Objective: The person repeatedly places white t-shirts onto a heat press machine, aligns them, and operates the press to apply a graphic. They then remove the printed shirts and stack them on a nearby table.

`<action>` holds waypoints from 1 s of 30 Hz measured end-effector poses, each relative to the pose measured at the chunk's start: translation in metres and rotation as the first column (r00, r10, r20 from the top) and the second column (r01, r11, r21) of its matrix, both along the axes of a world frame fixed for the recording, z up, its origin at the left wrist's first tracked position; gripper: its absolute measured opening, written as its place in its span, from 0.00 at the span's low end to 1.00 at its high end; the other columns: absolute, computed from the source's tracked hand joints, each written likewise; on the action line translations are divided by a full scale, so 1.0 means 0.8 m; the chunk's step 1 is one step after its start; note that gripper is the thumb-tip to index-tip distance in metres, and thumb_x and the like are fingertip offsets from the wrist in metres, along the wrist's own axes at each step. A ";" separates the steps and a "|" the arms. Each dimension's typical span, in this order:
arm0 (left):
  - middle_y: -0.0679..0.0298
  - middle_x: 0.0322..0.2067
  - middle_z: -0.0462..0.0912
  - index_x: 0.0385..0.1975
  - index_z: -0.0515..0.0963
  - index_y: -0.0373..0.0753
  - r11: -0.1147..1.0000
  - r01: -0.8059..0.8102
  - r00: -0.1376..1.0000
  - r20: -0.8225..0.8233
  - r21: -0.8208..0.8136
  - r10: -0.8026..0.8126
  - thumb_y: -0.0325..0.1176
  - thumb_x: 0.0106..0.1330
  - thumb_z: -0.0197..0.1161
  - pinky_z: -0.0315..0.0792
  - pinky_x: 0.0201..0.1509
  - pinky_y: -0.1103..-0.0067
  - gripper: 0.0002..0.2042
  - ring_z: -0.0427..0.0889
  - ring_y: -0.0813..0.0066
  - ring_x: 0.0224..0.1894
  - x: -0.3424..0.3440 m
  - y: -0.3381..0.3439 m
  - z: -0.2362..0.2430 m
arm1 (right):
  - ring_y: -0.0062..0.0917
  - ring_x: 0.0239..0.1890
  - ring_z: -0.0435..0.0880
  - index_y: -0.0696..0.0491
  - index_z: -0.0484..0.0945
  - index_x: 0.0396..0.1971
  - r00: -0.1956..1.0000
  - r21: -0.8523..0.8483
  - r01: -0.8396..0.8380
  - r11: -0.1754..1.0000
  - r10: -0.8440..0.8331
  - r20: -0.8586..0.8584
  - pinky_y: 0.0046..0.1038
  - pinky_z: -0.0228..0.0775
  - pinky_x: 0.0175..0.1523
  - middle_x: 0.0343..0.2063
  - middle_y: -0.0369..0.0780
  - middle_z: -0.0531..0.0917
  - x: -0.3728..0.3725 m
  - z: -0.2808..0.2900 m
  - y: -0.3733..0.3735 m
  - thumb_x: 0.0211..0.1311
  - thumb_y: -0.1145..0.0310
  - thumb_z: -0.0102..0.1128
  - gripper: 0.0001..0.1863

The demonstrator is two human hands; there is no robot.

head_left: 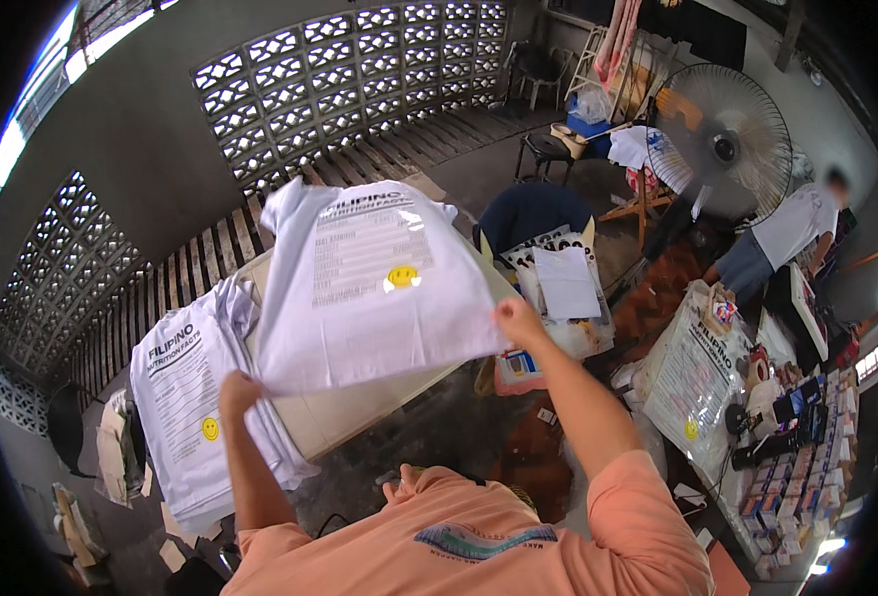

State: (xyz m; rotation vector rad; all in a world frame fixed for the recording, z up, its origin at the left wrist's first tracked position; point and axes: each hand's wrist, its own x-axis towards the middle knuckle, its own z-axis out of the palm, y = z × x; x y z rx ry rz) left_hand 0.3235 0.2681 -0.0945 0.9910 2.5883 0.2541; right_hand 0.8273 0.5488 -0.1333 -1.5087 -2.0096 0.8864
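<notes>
A white T-shirt (379, 328) with black print and a yellow smiley is spread between my hands over a pale board or tabletop (329, 417). My left hand (238, 390) is closed on the near left corner of its hem. At the near right corner, my right hand (520, 324) pinches the same hem. The shirt's far end lies away from me, its sleeves partly folded under. Beside my left forearm is a stack of white printed T-shirts (185, 397), draped over the tabletop's left end.
A large stand fan (722, 144) stands at the far right. Right of the tabletop, a dark blue chair (533, 219) holds printed sheets. Further right, a table carries a plastic-covered printed shirt (692, 387) and small boxes (797, 477). Another person (792, 233) bends near it.
</notes>
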 end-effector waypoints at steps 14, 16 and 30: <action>0.51 0.61 0.69 0.53 0.73 0.33 0.905 0.426 0.871 -0.278 0.018 -0.404 0.35 0.64 0.53 0.54 0.69 0.53 0.20 0.63 0.49 0.66 0.325 0.181 -0.162 | 0.41 0.42 0.84 0.56 0.82 0.35 0.909 -0.546 0.392 0.740 -0.221 0.354 0.38 0.75 0.46 0.38 0.49 0.84 0.402 -0.144 -0.488 0.57 0.52 0.63 0.20; 0.49 0.55 0.75 0.50 0.75 0.35 0.678 0.658 0.749 -0.191 0.328 -0.634 0.27 0.58 0.58 0.65 0.64 0.63 0.18 0.71 0.49 0.59 0.419 0.224 -0.151 | 0.43 0.41 0.84 0.56 0.82 0.35 0.868 -0.565 0.485 0.667 -0.289 0.404 0.40 0.76 0.44 0.38 0.50 0.84 0.419 -0.185 -0.571 0.58 0.54 0.61 0.19; 0.50 0.46 0.82 0.47 0.75 0.28 0.952 -0.304 0.389 0.915 0.018 0.107 0.36 0.59 0.68 0.75 0.48 0.72 0.21 0.82 0.60 0.46 0.743 0.620 -0.399 | 0.43 0.34 0.83 0.55 0.81 0.35 0.812 -0.730 0.546 0.411 -0.474 0.340 0.41 0.74 0.38 0.33 0.51 0.83 0.250 -0.184 -0.644 0.60 0.58 0.58 0.14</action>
